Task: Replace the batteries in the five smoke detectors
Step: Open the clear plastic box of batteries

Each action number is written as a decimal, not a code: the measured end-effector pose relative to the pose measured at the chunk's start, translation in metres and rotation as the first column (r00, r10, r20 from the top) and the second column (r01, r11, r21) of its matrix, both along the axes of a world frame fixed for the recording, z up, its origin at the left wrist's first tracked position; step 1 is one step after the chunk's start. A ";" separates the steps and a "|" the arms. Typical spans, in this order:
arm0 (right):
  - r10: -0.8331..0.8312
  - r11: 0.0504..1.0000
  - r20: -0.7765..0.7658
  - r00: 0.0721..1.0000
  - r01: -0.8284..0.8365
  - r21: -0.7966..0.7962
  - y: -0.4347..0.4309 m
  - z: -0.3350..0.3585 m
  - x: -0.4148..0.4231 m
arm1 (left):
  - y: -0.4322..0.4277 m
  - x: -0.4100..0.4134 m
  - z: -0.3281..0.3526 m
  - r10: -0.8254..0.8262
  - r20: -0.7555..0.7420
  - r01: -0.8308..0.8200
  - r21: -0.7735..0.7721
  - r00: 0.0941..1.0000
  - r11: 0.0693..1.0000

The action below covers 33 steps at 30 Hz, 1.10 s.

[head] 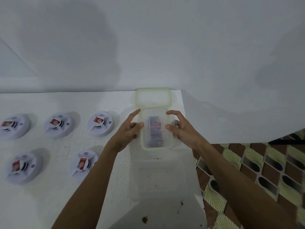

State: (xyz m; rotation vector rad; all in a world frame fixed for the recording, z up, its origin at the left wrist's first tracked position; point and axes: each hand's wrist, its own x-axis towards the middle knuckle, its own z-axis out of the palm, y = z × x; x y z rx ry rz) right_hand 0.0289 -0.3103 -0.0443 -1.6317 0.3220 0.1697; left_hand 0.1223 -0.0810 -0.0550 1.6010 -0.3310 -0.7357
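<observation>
Left hand (130, 127) sits at the left side of the clear battery box (156, 142), fingers spread and fairly straight, thumb tip against the box's green rim. Right hand (180, 128) is at the box's right side, fingers arched apart like a claw, thumb tip on the top near the right rim; blur hides whether it actually pinches the edge, can't tell. The box stands on the white table (49, 204) near its far right corner, with dark batteries (156, 128) showing through the top. Just behind it, touching or overlapping its far edge, is one green-rimmed clear piece (153, 97). Smoke detectors: five, all white and round, left of the hands and apart from each other. Back row three: (14, 125), (57, 124), (100, 123). Front row two: (23, 166), (83, 163). Each shows a red-labelled block in its middle. Patterned floor tiles (247, 171) lie to the right of the table.
</observation>
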 end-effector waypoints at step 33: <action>-0.165 0.926 0.112 0.980 0.193 -0.325 0.001 0.008 -0.003 | 0.018 -0.004 0.019 0.021 0.304 -0.136 0.363 0.953 0.922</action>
